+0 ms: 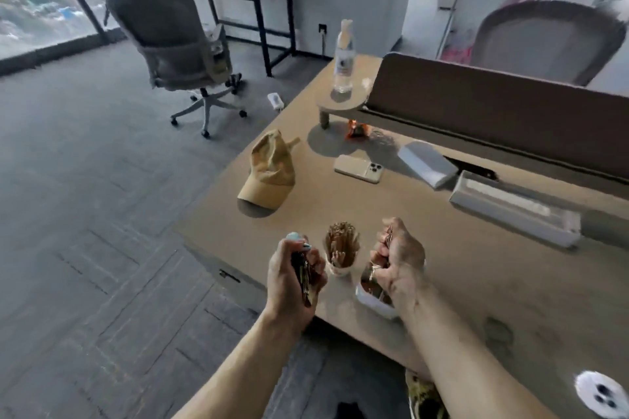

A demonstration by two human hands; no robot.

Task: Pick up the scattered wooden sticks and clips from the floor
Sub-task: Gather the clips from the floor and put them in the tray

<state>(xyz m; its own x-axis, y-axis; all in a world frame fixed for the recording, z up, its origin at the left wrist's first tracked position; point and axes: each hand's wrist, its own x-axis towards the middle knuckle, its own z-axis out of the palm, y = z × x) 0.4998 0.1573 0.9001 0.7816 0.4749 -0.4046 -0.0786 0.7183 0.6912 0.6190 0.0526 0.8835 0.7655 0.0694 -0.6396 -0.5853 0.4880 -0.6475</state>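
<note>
So, count time. Two hands in shot, both busy over the near edge of the desk [476, 282]. The left hand [292, 277] has its fingers curled tight around a bunch of clips [304, 274], dark and gold ones, too jammed together to count. The right hand [400, 257] is also curled, gripping a smaller clump of clips [388, 239] right above one white tub [371, 301] that has brownish stuff inside (can't tell exactly what).

Between the hands stands one small white cup [340, 269] packed with upright wooden sticks [341, 243], way too many to count.

Down on the floor [102, 214], just beside the desk edge, there's one small dark bit [229, 276], too blurry to tell what it is.

Rest of the desk:
- one tan cap [269, 173]
- one phone [358, 168], face down
- one clear bottle [343, 58] standing on a little riser [343, 105]
- one orange wrapper [355, 129]
- two white boxes, a short one [427, 163] and a long one [514, 211]

Two office chairs too: one on the left [177, 44] with someone sitting in it, one behind the divider [548, 37].
</note>
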